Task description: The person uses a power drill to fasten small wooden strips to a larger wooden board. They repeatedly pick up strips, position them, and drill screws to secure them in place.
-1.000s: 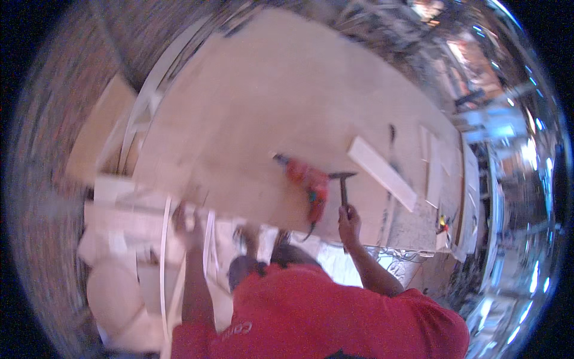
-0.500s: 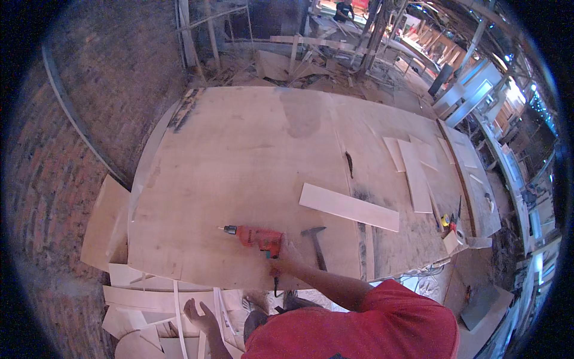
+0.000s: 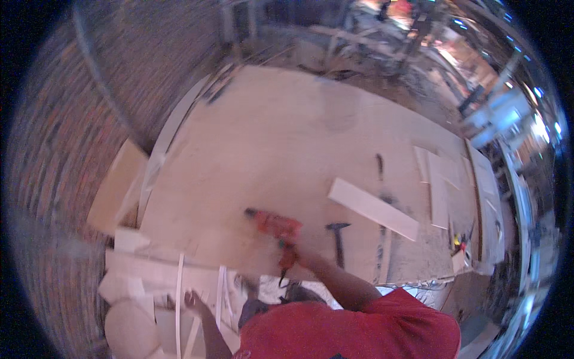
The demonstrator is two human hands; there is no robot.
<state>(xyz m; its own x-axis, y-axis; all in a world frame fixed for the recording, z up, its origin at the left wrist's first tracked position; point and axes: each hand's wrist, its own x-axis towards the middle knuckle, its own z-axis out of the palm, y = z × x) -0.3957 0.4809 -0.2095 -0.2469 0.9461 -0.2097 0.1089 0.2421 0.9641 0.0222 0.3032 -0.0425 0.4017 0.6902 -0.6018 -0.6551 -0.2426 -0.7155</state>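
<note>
A red power drill [image 3: 278,227] with a dark chuck is over the near part of the plywood sheet [image 3: 239,161], its tip facing left. My right hand [image 3: 303,257] is closed on the drill's handle, and a dark cord hangs below it. Just right of that hand lies a hammer [image 3: 339,242] with a dark head. Beyond the hammer, a pale rectangular board [image 3: 373,208] rests at a slant. My left hand [image 3: 195,303] hangs low over the offcuts in front of the sheet, beside a narrow pale strip [image 3: 180,299]. Its fingers look loosely apart and hold nothing visible, though slightly blurred.
More thin boards [image 3: 438,200] lie on the sheet's right side. A yellow tape measure [image 3: 457,240] sits near the right edge with other small items. A brick wall [image 3: 54,179] stands at left. Pale wood offcuts [image 3: 128,329] are piled at lower left.
The view has shifted and blurred, so the sheet appears turned. The drill in my right hand has tilted, its chuck now angled up and left. My left hand stays low over the offcuts.
</note>
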